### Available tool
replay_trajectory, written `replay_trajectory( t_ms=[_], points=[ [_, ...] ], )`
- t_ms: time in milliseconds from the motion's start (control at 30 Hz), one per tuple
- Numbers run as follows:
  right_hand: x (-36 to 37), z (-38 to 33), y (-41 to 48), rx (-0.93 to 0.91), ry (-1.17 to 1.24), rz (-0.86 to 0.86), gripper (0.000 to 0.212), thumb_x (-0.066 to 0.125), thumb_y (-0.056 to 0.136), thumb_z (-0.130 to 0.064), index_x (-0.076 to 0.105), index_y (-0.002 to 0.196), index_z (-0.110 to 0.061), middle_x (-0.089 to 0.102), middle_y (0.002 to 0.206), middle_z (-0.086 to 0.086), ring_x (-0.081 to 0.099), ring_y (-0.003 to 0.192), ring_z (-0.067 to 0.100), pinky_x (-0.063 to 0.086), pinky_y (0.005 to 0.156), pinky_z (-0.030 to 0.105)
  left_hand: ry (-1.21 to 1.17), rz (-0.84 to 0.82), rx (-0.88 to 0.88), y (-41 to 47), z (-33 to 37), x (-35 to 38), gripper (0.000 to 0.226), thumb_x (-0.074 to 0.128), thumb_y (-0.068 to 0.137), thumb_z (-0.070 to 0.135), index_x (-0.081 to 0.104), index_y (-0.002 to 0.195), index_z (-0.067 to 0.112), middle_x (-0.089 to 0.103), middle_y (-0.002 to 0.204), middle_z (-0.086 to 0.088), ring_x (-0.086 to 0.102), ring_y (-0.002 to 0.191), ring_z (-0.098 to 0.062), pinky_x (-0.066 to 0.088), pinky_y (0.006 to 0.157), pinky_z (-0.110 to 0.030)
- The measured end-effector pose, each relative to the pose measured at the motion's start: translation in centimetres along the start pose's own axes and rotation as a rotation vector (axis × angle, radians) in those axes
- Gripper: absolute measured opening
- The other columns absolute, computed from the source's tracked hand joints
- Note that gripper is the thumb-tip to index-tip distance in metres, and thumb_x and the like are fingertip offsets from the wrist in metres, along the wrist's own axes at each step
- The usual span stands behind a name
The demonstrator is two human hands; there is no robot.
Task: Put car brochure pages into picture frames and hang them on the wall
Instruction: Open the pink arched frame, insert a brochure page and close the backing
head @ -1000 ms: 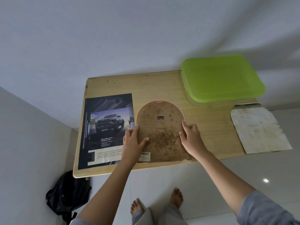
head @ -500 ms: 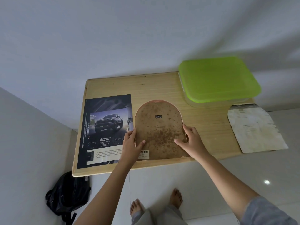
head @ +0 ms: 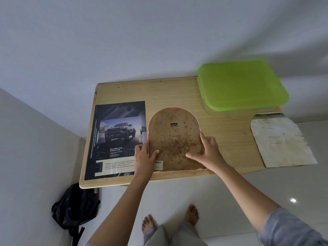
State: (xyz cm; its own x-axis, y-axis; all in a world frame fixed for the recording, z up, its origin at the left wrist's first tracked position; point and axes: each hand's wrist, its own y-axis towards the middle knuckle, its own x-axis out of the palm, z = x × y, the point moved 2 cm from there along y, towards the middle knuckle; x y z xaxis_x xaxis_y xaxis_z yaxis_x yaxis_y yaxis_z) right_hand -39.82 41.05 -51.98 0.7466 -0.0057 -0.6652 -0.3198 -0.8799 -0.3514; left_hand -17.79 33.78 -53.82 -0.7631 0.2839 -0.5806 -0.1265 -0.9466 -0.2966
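Picture frame (head: 174,139) lies face down at the middle of the surface's (head: 230,139) front edge, stained arched backing up, hanger clip (head: 174,125) near its top, barcode sticker (head: 158,165) at its lower left.

Change over the last second: the right grip (head: 209,153) has slid off the frame's right rim, and its forefinger now lies flat across the backing with the thumb along the rim. Spread, pressing, not pinching. The left grip (head: 143,157) stays at the left rim, thumb on the backing, fingers straight beside the edge, also spread. The frame itself has barely moved.

My read: I'm feeling for a way to lift the backing out; it's still in, so nothing is loaded yet.

Brochure page (head: 115,135) lies flat toward the front left corner, its right edge tucked just under the frame, so it could drag. The green-lidded box (head: 239,86) sits at the back right corner, and a stained paper (head: 280,141) overhangs the right edge. A backpack (head: 74,208) is on the floor below the front left corner.
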Motion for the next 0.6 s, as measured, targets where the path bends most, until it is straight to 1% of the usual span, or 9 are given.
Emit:
replay_trajectory(
  t_ms=[67, 167, 233, 300, 433, 600],
  points=[
    [0.0, 0.2, -0.9, -0.024, -0.041, -0.078, 0.121, 0.078, 0.062, -0.052, 0.002, 0.148, -0.015, 0.019, 0.136, 0.002, 0.019, 0.131, 0.016, 0.019, 0.106, 0.024, 0.007, 0.018, -0.005, -0.2, 0.2, 0.1, 0.06, 0.058, 0.089, 0.031, 0.031, 0.142, 0.025, 0.037, 0.127, -0.005, 0.043, 0.117, -0.022, 0.043, 0.099, -0.041],
    [0.0, 0.6, -1.5, -0.054, -0.121, -0.117, 0.132, 0.081, 0.055, -0.055, -0.005, 0.147, -0.015, 0.01, 0.144, 0.002, 0.01, 0.135, 0.018, 0.014, 0.108, 0.024, 0.005, -0.02, 0.013, -0.4, 0.1, 0.3, 0.07, 0.062, 0.085, 0.033, 0.027, 0.144, 0.023, 0.034, 0.128, -0.006, 0.04, 0.119, -0.022, 0.04, 0.103, -0.041],
    [-0.1, 0.5, -1.3, -0.044, -0.148, -0.118, 0.133, 0.08, 0.054, -0.057, -0.005, 0.147, -0.015, 0.009, 0.145, 0.002, 0.01, 0.136, 0.02, 0.015, 0.11, 0.028, 0.014, -0.063, 0.045, -0.5, 0.0, 0.2, 0.085, 0.071, 0.077, 0.037, 0.022, 0.145, 0.023, 0.031, 0.128, -0.004, 0.037, 0.12, -0.018, 0.038, 0.105, -0.037],
    [-0.2, 0.4, -1.1, -0.035, -0.156, -0.122, 0.131, 0.08, 0.056, -0.056, -0.005, 0.147, -0.017, 0.009, 0.145, 0.003, 0.011, 0.135, 0.021, 0.017, 0.111, 0.031, 0.016, -0.085, 0.048, -0.6, -0.1, 0.2, 0.095, 0.076, 0.071, 0.037, 0.019, 0.146, 0.023, 0.03, 0.128, -0.004, 0.034, 0.12, -0.017, 0.037, 0.106, -0.035],
    [-0.2, 0.1, -0.8, -0.029, -0.158, -0.106, 0.124, 0.08, 0.062, -0.047, -0.006, 0.147, -0.017, 0.009, 0.145, 0.004, 0.014, 0.133, 0.023, 0.019, 0.11, 0.032, 0.03, -0.057, 0.036, -0.5, 0.1, 0.5, 0.096, 0.078, 0.07, 0.035, 0.019, 0.146, 0.023, 0.029, 0.127, -0.004, 0.034, 0.12, -0.02, 0.035, 0.106, -0.039],
    [0.1, 0.0, -0.7, 0.0, -0.172, -0.092, 0.124, 0.079, 0.063, -0.047, -0.007, 0.147, -0.017, 0.008, 0.145, 0.002, 0.015, 0.132, 0.024, 0.021, 0.109, 0.032, 0.046, -0.047, 0.029, -0.5, 0.3, 0.5, 0.094, 0.077, 0.071, 0.034, 0.022, 0.145, 0.022, 0.03, 0.128, -0.006, 0.033, 0.12, -0.022, 0.034, 0.106, -0.038]
  ],
)
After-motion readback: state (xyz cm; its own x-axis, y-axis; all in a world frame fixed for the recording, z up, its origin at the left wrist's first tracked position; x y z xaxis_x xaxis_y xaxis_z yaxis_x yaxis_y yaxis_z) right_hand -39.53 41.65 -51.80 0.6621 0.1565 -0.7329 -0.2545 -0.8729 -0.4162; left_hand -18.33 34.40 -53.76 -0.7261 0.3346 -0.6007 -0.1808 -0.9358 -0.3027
